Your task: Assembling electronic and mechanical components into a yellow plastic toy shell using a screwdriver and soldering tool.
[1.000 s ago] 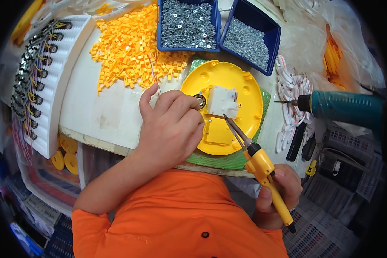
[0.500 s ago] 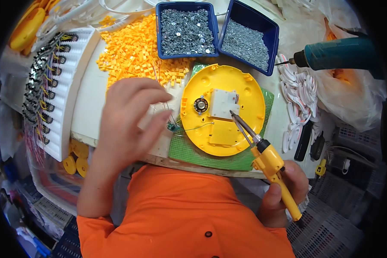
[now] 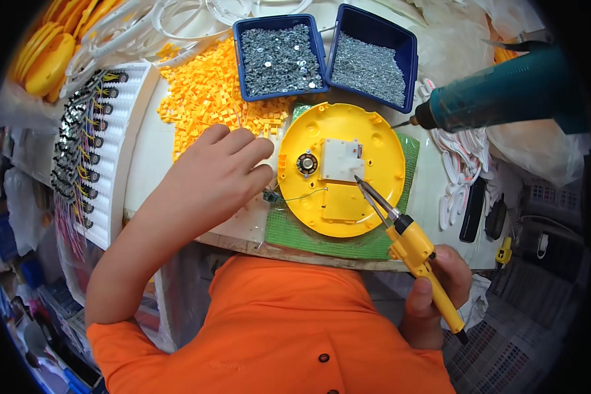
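Note:
In my right hand (image 3: 440, 285) is a yellow soldering iron (image 3: 415, 246) with a gun-like body. Its tip rests over the lower right corner of a white plastic box (image 3: 341, 159). That box is set in a round yellow plastic shell (image 3: 384, 148), beside a small round speaker (image 3: 306, 163). My left hand (image 3: 226, 167) hovers left of the shell, fingers curled together; whatever they pinch is hidden. Thin wires run by it, one dark wire (image 3: 302, 197) crossing from a small green circuit board (image 3: 271, 196) onto the shell.
A green mat (image 3: 295, 233) lies under the shell. Beyond are a heap of yellow plastic parts (image 3: 197, 92) and two blue bins (image 3: 325, 88) of small metal pieces. A white foam tray (image 3: 134, 111) holds wired speakers. A teal power screwdriver (image 3: 486, 98) juts in from the right.
My left hand has drawn its spread fingers together into a curl and shifted slightly right. The right hand and the soldering iron stay nearly still. The view has shifted a little.

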The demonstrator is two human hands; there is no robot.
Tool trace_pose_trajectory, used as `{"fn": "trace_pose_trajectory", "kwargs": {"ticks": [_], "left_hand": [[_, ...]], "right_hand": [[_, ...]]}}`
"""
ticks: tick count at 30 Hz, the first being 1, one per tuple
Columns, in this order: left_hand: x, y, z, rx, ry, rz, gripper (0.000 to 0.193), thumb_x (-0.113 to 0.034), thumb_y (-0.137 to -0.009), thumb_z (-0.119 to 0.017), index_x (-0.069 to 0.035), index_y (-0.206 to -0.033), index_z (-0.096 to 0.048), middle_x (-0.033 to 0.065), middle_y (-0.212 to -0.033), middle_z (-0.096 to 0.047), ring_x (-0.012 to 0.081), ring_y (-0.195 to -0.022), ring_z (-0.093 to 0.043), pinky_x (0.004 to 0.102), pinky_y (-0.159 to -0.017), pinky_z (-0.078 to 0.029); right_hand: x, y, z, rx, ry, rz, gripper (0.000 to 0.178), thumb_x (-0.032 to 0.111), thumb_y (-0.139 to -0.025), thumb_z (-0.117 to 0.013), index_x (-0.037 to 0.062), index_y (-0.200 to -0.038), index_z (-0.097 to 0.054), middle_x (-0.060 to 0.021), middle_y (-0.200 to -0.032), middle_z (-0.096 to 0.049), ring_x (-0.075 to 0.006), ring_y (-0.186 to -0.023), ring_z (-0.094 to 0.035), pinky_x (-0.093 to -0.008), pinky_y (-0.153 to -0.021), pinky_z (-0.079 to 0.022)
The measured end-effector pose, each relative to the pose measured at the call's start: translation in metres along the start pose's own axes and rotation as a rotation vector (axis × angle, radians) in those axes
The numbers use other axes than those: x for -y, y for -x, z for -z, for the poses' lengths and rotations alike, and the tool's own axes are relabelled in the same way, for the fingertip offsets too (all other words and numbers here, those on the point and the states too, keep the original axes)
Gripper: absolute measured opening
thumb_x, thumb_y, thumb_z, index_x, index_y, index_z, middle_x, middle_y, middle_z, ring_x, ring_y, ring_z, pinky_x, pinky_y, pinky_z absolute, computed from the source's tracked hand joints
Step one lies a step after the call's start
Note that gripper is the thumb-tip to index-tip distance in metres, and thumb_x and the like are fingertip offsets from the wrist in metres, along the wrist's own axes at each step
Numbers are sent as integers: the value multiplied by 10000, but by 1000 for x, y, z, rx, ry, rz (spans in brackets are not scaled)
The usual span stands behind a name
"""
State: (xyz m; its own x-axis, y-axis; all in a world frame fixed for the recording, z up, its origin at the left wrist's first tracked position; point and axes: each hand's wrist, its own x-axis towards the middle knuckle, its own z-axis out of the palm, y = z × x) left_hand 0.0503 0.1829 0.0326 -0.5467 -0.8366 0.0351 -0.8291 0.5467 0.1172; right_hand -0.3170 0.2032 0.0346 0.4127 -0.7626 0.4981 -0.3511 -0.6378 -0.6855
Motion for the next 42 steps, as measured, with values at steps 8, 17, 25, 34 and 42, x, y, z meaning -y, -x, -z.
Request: {"fn": "trace_pose_trajectory", "kwargs": {"ticks": [8,17,25,34,42], "left_hand": [[5,33,46,-215,-117,183,128,-83,-756,-717,-78,-843,-624,61,-1166,-653,270,-1142,-596,431,-973,-450],[-19,26,15,-638,1345,419,118,25,-869,-683,-19,-955,-616,156,-1119,-665,220,-1069,-642,353,-940,-500],[-76,-45,-15,-188,932,203,110,17,-852,-731,-29,-922,-660,77,-880,-648,215,-776,-657,321,-662,-517],[-94,-51,-42,-305,501,133,135,-82,-811,-768,-91,-900,-667,53,-862,-605,263,-868,-617,394,-814,-460],[-96,-56,-51,-394,422,117,133,-117,-811,-752,-123,-895,-650,11,-958,-647,217,-964,-617,432,-939,-374]], "right_hand": [[-6,44,9,-237,46,-254,503,373,-934,-676,-14,-1220,-526,-155,-1022,-617,-181,-775,-628,-284,-704,-518],[0,64,12,-240,-61,-391,447,289,-917,-689,-1,-1215,-523,-111,-904,-627,-184,-719,-648,-272,-662,-517],[4,64,6,-164,-49,-292,342,156,-850,-714,21,-1121,-555,-113,-827,-633,-178,-633,-582,-292,-602,-492],[6,61,3,-166,18,-267,350,176,-845,-698,6,-1125,-573,-104,-711,-618,-198,-527,-559,-303,-508,-472],[9,59,3,-116,86,-287,340,204,-828,-703,11,-1092,-612,-107,-693,-631,-203,-515,-569,-305,-512,-485]]}}
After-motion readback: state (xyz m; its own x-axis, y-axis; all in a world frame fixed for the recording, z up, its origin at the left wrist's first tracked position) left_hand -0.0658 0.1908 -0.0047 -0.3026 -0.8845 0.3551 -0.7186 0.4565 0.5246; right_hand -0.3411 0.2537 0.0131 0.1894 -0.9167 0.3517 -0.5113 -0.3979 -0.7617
